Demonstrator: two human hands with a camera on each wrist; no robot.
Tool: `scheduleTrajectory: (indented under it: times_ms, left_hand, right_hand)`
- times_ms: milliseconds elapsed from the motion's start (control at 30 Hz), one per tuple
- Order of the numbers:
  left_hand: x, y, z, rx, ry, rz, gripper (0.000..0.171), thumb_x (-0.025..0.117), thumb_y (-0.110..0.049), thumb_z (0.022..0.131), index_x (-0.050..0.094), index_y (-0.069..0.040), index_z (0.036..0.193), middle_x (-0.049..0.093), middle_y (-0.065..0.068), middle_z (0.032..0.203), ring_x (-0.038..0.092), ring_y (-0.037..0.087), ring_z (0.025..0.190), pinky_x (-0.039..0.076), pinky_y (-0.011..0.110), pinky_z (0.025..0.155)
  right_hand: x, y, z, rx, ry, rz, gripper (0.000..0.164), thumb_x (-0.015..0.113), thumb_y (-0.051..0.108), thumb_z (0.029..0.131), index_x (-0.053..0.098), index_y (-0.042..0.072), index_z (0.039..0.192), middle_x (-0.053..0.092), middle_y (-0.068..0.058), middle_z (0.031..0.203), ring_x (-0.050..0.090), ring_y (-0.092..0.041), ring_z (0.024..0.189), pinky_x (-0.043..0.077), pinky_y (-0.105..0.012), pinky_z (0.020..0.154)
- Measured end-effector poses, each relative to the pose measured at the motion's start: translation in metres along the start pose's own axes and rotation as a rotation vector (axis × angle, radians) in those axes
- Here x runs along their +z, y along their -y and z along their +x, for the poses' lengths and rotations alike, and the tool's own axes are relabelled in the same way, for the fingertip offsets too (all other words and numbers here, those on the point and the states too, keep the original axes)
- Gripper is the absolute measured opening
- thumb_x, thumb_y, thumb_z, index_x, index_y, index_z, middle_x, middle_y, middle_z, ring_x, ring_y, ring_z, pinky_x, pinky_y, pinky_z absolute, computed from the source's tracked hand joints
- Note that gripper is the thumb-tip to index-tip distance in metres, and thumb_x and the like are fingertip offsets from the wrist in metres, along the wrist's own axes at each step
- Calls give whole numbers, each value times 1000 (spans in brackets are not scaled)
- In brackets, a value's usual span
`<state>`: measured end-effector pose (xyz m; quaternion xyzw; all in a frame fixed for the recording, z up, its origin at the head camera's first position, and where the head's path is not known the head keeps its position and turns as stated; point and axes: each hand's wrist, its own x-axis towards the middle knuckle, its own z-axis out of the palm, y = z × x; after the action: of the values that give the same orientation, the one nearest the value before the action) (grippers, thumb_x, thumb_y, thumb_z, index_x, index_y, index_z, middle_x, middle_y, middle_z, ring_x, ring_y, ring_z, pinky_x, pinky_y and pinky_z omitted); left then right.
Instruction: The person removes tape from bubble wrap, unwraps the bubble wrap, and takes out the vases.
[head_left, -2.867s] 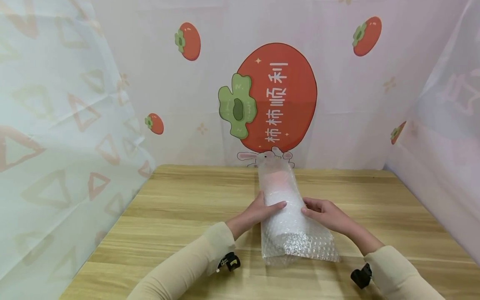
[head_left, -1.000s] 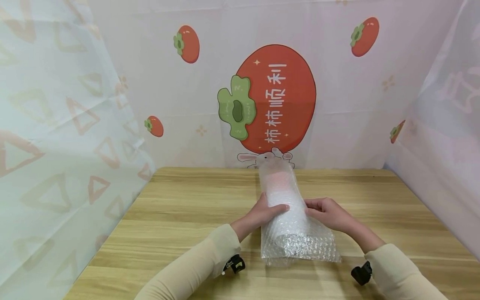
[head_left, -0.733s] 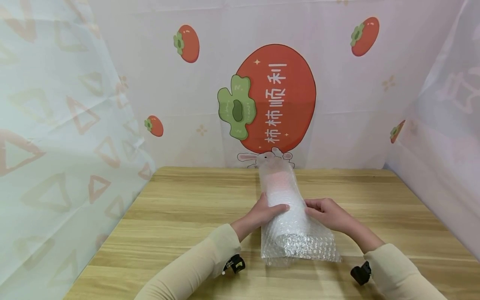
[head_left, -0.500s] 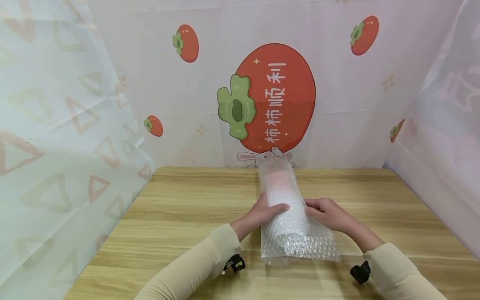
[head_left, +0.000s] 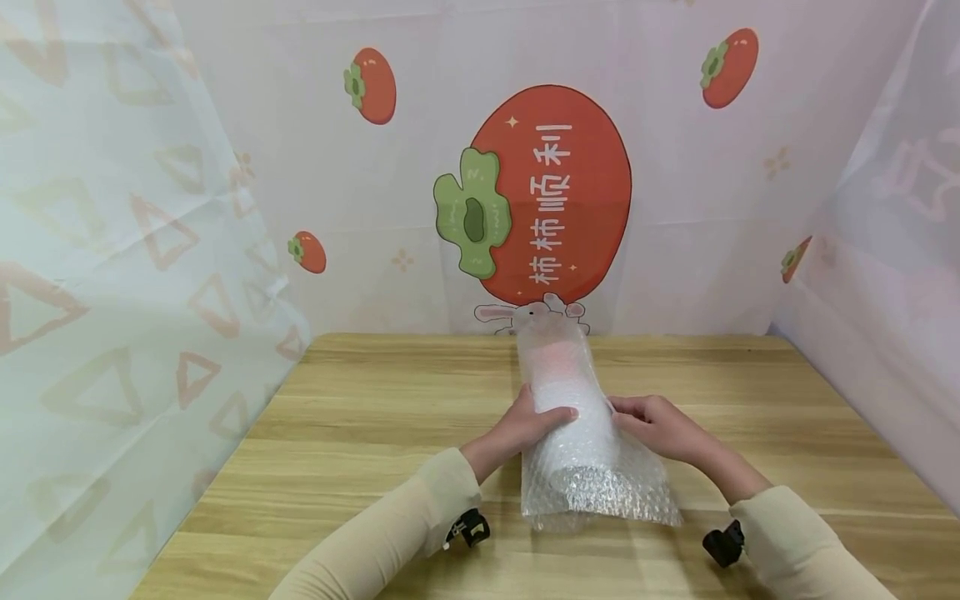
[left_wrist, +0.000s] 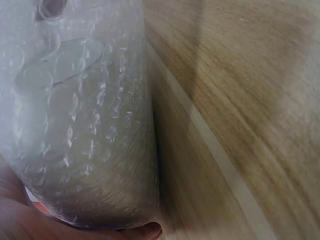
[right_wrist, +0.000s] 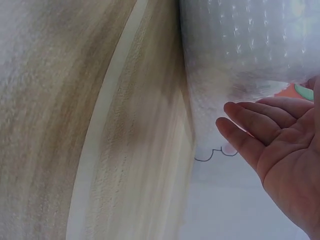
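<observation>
A white cylinder-like object, pinkish toward its far end, lies wrapped in clear bubble wrap (head_left: 592, 487) at the middle of the table. Its exact kind is hidden by the wrap. From the left side, my left hand (head_left: 525, 425) grips the wrapped roll, thumb across the top and fingers beneath; the left wrist view shows that hand (left_wrist: 30, 220) under the roll. At the right side, my right hand (head_left: 663, 427) pinches the edge of the wrap between thumb and forefinger. The other fingers (right_wrist: 245, 142) stretch out loosely beside the roll in the right wrist view.
The wood-grain table (head_left: 360, 400) spreads around the roll. Behind it hangs a pale backdrop (head_left: 675, 275) printed with persimmons, and printed cloth sheets (head_left: 112, 333) close off both sides. Small black wrist cameras (head_left: 723, 543) sit at both cuffs.
Since the earliest frame, my left hand has slid slightly right, its thumb farther across the roll. My right fingers have shifted a little at the wrap's edge. The roll lies almost unchanged.
</observation>
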<state>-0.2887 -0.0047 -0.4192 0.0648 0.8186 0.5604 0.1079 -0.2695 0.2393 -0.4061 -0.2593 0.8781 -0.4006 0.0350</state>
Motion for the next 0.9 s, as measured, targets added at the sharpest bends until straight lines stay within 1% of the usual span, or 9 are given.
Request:
scheduleTrajectory:
  times_ms: [67, 133, 200, 267, 300, 367, 500, 633, 900]
  left_hand:
    - [0, 0, 1, -3, 1, -5, 102, 74, -49, 80, 19, 0, 151, 44, 21, 137, 47, 32, 119, 42, 47, 97]
    - [0, 0, 1, -1, 1, -8, 102, 74, -49, 80, 19, 0, 151, 44, 21, 136, 48, 32, 118, 43, 47, 97]
    - [0, -1, 2, -2, 2, -7, 102, 73, -49, 80, 19, 0, 151, 44, 21, 136, 48, 32, 119, 43, 47, 97]
    - [0, -1, 2, -2, 2, -5, 103, 73, -50, 80, 18, 0, 151, 44, 21, 137, 48, 32, 119, 42, 46, 98]
    - [0, -1, 2, -1, 3, -5, 103, 73, -50, 80, 18, 0, 151, 44, 21, 137, 47, 31, 119, 42, 46, 97]
    - [0, 0, 2, 2, 4, -7, 102, 73, -49, 80, 19, 0, 151, 44, 21, 136, 48, 31, 119, 42, 46, 97]
    - [0, 0, 1, 12, 6, -10, 100, 73, -48, 81, 20, 1, 150, 46, 20, 133, 49, 31, 116, 44, 46, 96]
    - [-1, 0, 2, 16, 5, 1, 99, 73, -48, 81, 21, 1, 149, 46, 21, 133, 49, 31, 116, 43, 46, 96]
    - [0, 0, 2, -2, 0, 14, 104, 73, -49, 81, 16, 2, 152, 40, 25, 141, 45, 34, 124, 39, 47, 101]
  right_hand:
    - [-1, 0, 0, -1, 1, 8, 44, 52, 19, 102, 49, -9, 136, 52, -26, 133, 35, -7, 56, 44, -28, 69]
    - [-2, 0, 0, -2, 3, 17, 45, 52, 20, 102, 49, -9, 136, 52, -26, 134, 47, -10, 65, 46, -28, 70]
    - [-2, 0, 0, -2, 8, 22, 46, 52, 21, 102, 48, -9, 137, 52, -25, 134, 58, -15, 86, 48, -26, 76]
    - [-3, 0, 0, -1, 11, 30, 47, 52, 21, 102, 48, -9, 137, 52, -24, 134, 58, -24, 105, 49, -28, 83]
    - [-3, 0, 0, -1, 13, 35, 47, 52, 21, 102, 47, -9, 137, 52, -24, 135, 54, -27, 115, 49, -30, 86]
    - [-4, 0, 0, 6, 11, 47, 47, 52, 22, 102, 47, -10, 137, 52, -24, 135, 49, -32, 123, 47, -36, 92]
    - [-6, 1, 1, 42, -12, 62, 48, 52, 24, 102, 49, -11, 135, 52, -24, 135, 47, -38, 126, 44, -47, 97]
    - [-11, 1, 4, 72, -27, 87, 51, 49, 27, 103, 48, -13, 135, 50, -27, 136, 48, -41, 124, 40, -52, 99]
    - [-17, -2, 15, 114, -11, 151, 54, 49, 27, 103, 43, -13, 138, 45, -29, 140, 52, -44, 119, 38, -54, 101]
